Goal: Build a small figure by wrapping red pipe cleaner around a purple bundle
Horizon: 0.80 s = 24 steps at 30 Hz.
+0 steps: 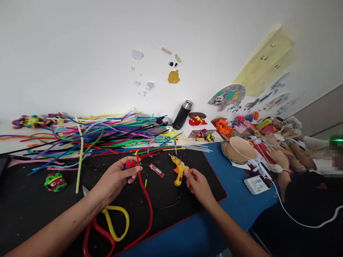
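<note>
While the two hands work well apart over the black mat [166, 192], it's the left hand [114, 176] that has the firm grip, thumb and fingers closed on a small red-and-blue piece [130, 167]! From that same grasp a long red fuzzy strip [147, 201] runs down, bowing out and curving back towards the near edge of the mat. Over to the right hand [198, 185] now: thumb and forefinger meet the back of the yellow glue gun [179, 171], though whether they actually close on it I cannot tell. The gun lies near the middle of the mat, nozzle angled away to the upper left. Between the hands sits a little pink tube-like item [157, 170], and below the left forearm, partly covered by it, look at those scissors [106, 218], one handle yellow, one red! Left of them rests a red-and-green figure with eyes [55, 182]. Along the wall spreads a great tangle of coloured strips [93, 132], with a black bottle [182, 115] leaning beyond its right end. Far right, another person's hand [278, 157] reaches in near a bowl [242, 148].
</note>
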### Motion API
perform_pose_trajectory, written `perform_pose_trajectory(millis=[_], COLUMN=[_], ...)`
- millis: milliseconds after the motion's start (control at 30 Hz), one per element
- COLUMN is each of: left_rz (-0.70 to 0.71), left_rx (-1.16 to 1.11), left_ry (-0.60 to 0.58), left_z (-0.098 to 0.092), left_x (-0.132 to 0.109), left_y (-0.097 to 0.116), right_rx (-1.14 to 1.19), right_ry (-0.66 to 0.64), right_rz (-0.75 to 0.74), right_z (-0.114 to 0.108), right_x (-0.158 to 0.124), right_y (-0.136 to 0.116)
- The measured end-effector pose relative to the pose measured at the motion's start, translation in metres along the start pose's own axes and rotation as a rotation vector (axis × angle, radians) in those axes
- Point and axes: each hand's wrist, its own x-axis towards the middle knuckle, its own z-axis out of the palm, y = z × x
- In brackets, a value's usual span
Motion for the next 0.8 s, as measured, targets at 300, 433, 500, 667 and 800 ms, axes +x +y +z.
perform_pose_trajectory(millis=[300, 433, 500, 667, 800], left_rz=[0.038, 0.040, 0.045, 0.022, 0.011], left_rx=[0.033, 0.061, 0.090, 0.049, -0.004], left_ry=[-0.014, -0.030, -0.028, -0.037, -0.037], left_z=[0.000, 0.001, 0.002, 0.009, 0.013], left_x=[-0.005, -0.009, -0.011, -0.020, -0.025], left_y=[0.006, 0.008, 0.008, 0.010, 0.009], right_rx=[-0.838, -0.881, -0.826, -0.682, -0.422], right_ry=[0.077, 0.110, 0.139, 0.173, 0.152], right_rz=[-0.062, -0.041, -0.033, -0.068, -0.075], right_z=[0.011, 0.017, 0.017, 0.014, 0.012], right_x=[0.011, 0.012, 0.011, 0.007, 0.005], right_y=[-0.016, -0.017, -0.014, -0.003, 0.005])
